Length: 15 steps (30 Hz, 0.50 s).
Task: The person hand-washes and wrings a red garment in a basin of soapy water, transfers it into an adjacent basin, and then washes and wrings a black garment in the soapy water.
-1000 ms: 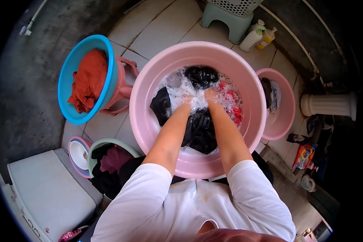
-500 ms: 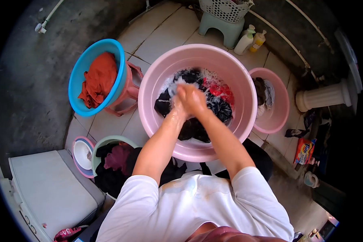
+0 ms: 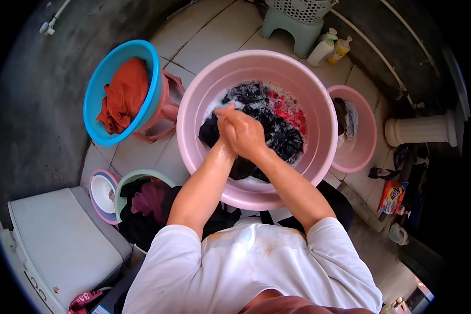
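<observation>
Two wet bare hands meet: right hand (image 3: 246,135) laps over left hand (image 3: 223,125). Cannot tell how far either is open, or whether cloth sits between them. A second ago both were down in white suds (image 3: 212,110); now they're raised, so neither reaches into the pile. Wet black fabric clothes (image 3: 285,137) lie loose below, beside wet red fabric (image 3: 293,116), inside the large round pink plastic basin (image 3: 256,200). Foam covers less cloth now.

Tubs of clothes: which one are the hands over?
The big pink tub in the middle: both hands are above its soapy clothes. The smaller pink tub, the blue tub and the green tub have no hands over them.
</observation>
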{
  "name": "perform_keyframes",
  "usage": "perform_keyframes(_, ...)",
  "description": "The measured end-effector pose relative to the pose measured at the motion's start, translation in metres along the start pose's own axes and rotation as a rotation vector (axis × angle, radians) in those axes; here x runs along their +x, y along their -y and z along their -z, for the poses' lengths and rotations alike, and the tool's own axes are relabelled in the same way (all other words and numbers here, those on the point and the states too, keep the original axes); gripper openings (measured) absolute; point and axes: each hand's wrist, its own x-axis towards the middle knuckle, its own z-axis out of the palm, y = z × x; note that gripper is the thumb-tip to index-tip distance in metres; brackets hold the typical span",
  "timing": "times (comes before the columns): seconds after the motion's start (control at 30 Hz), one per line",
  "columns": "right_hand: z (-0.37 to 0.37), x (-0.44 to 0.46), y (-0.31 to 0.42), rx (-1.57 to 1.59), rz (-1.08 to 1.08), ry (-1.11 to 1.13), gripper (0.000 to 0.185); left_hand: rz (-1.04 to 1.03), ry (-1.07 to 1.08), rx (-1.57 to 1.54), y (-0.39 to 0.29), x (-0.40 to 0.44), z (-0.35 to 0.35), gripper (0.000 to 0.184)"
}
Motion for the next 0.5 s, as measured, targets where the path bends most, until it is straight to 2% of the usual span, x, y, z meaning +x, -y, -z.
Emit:
perform_keyframes(0.03, 0.002, -0.002, -0.001, 0.055, -0.023, 0.038, 0.027, 0.034, 0.002, -0.077, -0.004, 0.003, 0.024, 0.029)
perform_keyframes(0.07, 0.006, -0.004, -0.003, 0.111, -0.052, 0.070, 0.027, -0.179, -0.687, 0.356, 0.013, 0.014, -0.010, 0.029)
perform_keyframes(0.13, 0.031, 0.015, -0.033, 0.041, -0.107, 0.030, 0.026, -0.192, -1.043, 0.500, 0.019, 0.034, -0.044, 0.027)
perform_keyframes(0.17, 0.040, 0.019, -0.051, 0.042, -0.131, 0.000, 0.026, -0.062, -0.971, 0.607, 0.013, 0.037, -0.060, 0.032)
perform_keyframes(0.2, 0.052, 0.021, -0.060, 0.031, -0.041, -0.007, 0.030, -0.049, -0.764, 0.617, 0.011, 0.039, -0.082, 0.030)
perform_keyframes(0.27, 0.073, 0.018, -0.046, 0.562, -0.207, 0.074, 0.035, 0.042, -0.608, 0.803, -0.001, 0.049, -0.096, 0.029)
perform_keyframes(0.33, 0.078, 0.014, -0.039, 0.627, -0.179, 0.088, 0.038, 0.140, -0.464, 0.960, -0.012, 0.057, -0.116, 0.029)
perform_keyframes(0.4, 0.084, 0.011, -0.028, 0.691, -0.146, 0.111, 0.042, 0.077, -0.368, 1.033, -0.018, 0.064, -0.133, 0.028)
perform_keyframes(0.43, 0.090, 0.007, -0.015, 0.628, -0.103, 0.137, 0.044, 0.072, -0.364, 1.036, -0.018, 0.063, -0.132, 0.028)
perform_keyframes(0.47, 0.093, 0.005, -0.007, 0.565, -0.061, 0.163, 0.047, -0.008, -0.454, 1.017, -0.018, 0.062, -0.125, 0.028)
perform_keyframes(0.5, 0.085, 0.004, -0.013, 0.395, -0.137, 0.127, 0.053, -0.088, -0.544, 0.995, -0.018, 0.060, -0.116, 0.028)
